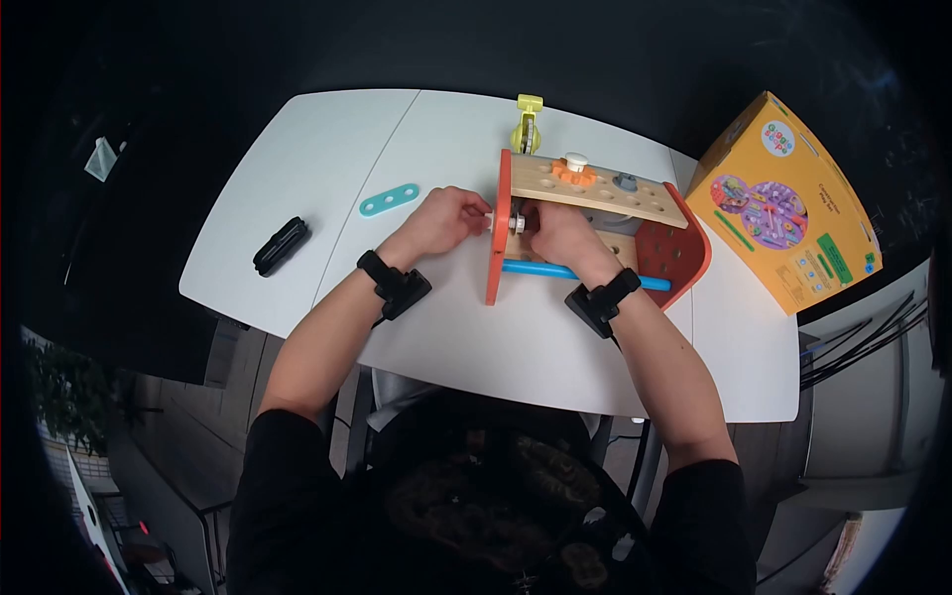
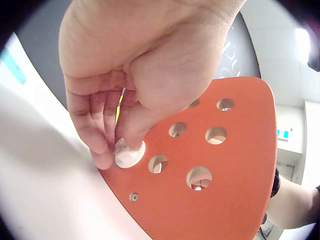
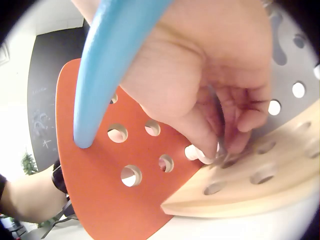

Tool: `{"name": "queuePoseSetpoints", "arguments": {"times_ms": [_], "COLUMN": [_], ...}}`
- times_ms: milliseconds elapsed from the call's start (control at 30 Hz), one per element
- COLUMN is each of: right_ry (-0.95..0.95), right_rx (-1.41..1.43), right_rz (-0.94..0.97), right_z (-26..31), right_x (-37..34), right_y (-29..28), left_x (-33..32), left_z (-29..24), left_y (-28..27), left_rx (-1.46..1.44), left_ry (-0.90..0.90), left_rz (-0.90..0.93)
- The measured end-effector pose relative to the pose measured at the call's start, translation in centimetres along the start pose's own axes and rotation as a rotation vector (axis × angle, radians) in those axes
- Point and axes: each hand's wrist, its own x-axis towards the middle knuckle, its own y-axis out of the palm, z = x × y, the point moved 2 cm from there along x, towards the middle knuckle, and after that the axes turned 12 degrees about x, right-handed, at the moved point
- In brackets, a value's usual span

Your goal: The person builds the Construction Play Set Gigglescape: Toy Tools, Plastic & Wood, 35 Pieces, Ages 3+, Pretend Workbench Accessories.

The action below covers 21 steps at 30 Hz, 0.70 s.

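Observation:
A toy workbench has an orange-red side panel [image 2: 235,165] full of round holes. On its outer face, my left hand [image 1: 444,220] pinches the round head of a white toy bolt [image 2: 130,153] between thumb and fingertips. The bolt's threaded-looking white shaft [image 3: 196,153] comes through to the inside of the panel. There my right hand [image 1: 563,236] reaches under the wooden top board [image 1: 595,188], thumb and fingertips closed at the shaft's end. Those fingers partly hide what they pinch. A blue rod [image 1: 535,269] crosses in front of the right wrist.
On the top board sit an orange gear [image 1: 573,174] with a white bolt head and a grey piece [image 1: 625,181]. A yellow-green toy piece [image 1: 527,127] stands behind. Left lie a teal strip [image 1: 389,199] and a black case [image 1: 282,246]. A yellow box [image 1: 783,203] stands at right.

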Motion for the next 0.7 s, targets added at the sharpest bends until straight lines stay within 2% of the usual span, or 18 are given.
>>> {"name": "queuePoseSetpoints", "arguments": {"times_ms": [200, 300, 367, 567, 700], "right_ry": [0.020, -0.002, 0.055, 0.018, 0.012], "right_rx": [0.132, 0.045, -0.062, -0.025, 0.013], "right_rz": [0.059, 0.081, 0.155, 0.059, 0.099], "right_z": [0.2, 0.4, 0.3, 1.2, 0.8], "right_x": [0.0, 0.2, 0.4, -0.3, 0.1], "right_y": [-0.3, -0.1, 0.2, -0.4, -0.3], "left_x": [0.1, 0.0, 0.1, 0.2, 0.1], "left_z": [0.2, 0.2, 0.2, 0.4, 0.1], "left_y": [0.3, 0.3, 0.3, 0.3, 0.2], "left_rx": [-0.044, -0.067, -0.062, -0.060, -0.044], "left_ry": [-0.005, -0.006, -0.014, -0.012, 0.004], "left_rz": [0.011, 0.008, 0.012, 0.009, 0.006]}}
